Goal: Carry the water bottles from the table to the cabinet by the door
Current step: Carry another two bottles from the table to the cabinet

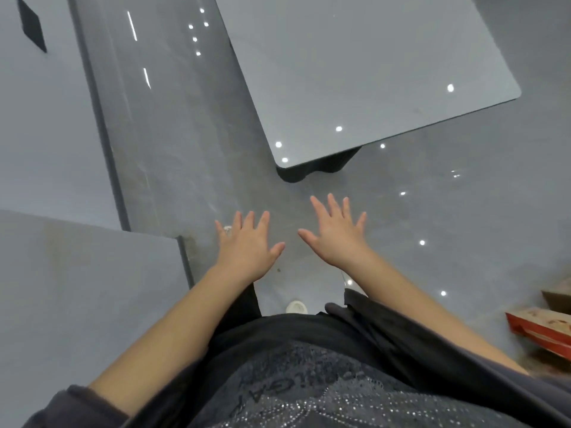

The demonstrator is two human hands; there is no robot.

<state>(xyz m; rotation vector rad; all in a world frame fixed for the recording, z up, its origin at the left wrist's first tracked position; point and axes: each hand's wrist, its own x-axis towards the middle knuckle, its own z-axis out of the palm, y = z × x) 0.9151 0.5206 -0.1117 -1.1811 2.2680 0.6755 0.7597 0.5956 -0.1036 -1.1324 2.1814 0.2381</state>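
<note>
Both hands empty, fingers spread, palms down: left hand (247, 245) and right hand (338, 234) side by side, not touching, above glossy grey floor (185, 149). Table (370, 72) ahead of the fingertips, top reflecting lights. Red carton (540, 327) well right of the right hand.
</note>
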